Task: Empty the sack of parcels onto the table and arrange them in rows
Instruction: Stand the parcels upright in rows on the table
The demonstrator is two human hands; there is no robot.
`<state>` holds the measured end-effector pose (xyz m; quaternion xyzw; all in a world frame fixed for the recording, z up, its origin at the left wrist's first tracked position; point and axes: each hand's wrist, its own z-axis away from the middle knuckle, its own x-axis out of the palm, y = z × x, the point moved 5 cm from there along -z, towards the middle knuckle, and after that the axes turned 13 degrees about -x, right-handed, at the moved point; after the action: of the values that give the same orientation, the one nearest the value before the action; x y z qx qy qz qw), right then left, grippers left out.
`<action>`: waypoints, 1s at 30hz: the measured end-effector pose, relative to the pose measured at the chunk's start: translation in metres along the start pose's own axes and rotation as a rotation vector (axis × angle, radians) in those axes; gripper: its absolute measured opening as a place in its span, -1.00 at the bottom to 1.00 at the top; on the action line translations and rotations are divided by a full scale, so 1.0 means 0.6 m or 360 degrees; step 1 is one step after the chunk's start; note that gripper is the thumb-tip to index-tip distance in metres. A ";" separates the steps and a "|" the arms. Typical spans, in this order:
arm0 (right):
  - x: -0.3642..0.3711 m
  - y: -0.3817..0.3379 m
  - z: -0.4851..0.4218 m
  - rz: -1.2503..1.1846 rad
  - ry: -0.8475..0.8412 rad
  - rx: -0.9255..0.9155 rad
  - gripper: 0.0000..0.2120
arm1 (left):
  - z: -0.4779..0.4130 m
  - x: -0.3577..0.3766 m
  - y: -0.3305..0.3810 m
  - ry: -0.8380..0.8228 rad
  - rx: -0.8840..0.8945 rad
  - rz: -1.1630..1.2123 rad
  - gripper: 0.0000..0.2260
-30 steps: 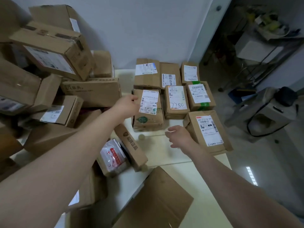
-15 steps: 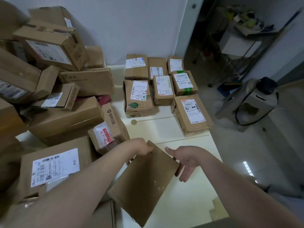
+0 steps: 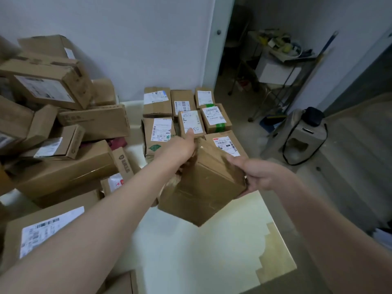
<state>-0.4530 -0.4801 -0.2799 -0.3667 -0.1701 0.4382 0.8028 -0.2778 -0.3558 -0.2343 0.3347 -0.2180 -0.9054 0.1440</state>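
Pale cream rectangular tabletop [image 3: 212,262], near half bare. A loose heap of brown cardboard parcels [image 3: 63,132] is piled along the left side, against the wall. Labelled brown cardboard boxes [image 3: 184,115] are set in rows at the far right corner, white labels up: three at the back, three in the middle, one at the right edge in front.

A plain brown taped cardboard box [image 3: 201,187] is held tilted above the tabletop, just in front of the rows, one corner pointing down. No label is visible on it.

Left hand [image 3: 180,148]: grip closed on the box's upper left edge, one finger extended towards the rows. Right hand [image 3: 261,174]: grip clasped on the box's right edge.
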 end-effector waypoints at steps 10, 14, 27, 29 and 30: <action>0.026 0.071 -0.001 0.0407 -0.0132 -0.0017 -0.76 | -0.021 0.042 -0.096 -0.0358 -0.0299 -0.0064 -0.38; 0.060 0.126 -0.003 0.0564 -0.0091 0.0113 -0.57 | -0.031 0.090 -0.170 -0.0567 -0.0416 -0.0297 -0.46; -0.088 0.214 0.045 0.0557 0.0082 0.0260 -0.56 | 0.046 0.252 -0.149 -0.0876 -0.0332 -0.0385 -0.67; -0.116 0.210 0.046 0.0602 0.0172 0.0211 -0.69 | 0.052 0.282 -0.125 -0.0780 -0.0268 -0.0373 -0.73; -0.126 0.208 0.045 0.0619 0.0222 0.0179 -0.72 | 0.053 0.292 -0.117 -0.0713 -0.0244 -0.0355 -0.74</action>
<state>-0.5836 -0.4879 -0.3504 -0.3768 -0.0154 0.5672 0.7321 -0.4359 -0.3568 -0.3425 0.1357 -0.1369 -0.9811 0.0164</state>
